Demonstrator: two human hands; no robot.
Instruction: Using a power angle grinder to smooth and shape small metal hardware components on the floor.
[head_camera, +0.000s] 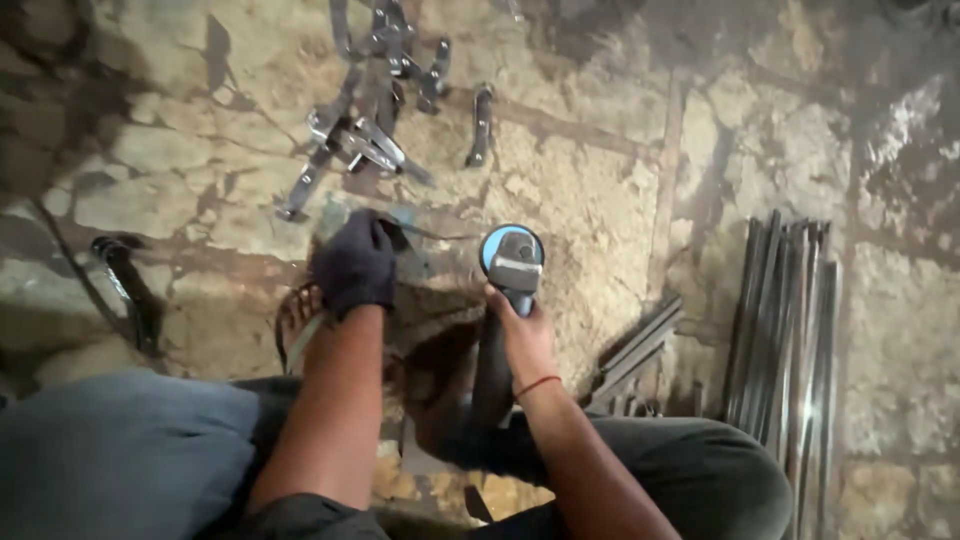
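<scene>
**Grinder gripped, gloved hand down on the floor**

Right hand (522, 335) first — bare, a red thread at the wrist, fingers wrapped tight round the dark body of the angle grinder (508, 290). The grinder's blue-and-grey head points away from the person, out over the stone floor (600, 200); its lower body is lost in shadow between the knees.

Just left of the grinder, the left hand (355, 265) — one dark glove, curled and pressing down on a thin metal piece (410, 240). What exactly it pins is hard to make out; the glove covers most of it, and I cannot tell how firmly it grips.

Beyond the grinder, further from the person, a scatter of bent metal brackets (365, 135) — overlapping, so no sure count, and the topmost are cut off by the frame edge. One lone bracket (481, 125) lies apart from them. Well right of the grinder, a bundle of long steel rods (785, 340), too tightly packed to number. Between rods and grinder, a few short flat bars (640, 350).
</scene>
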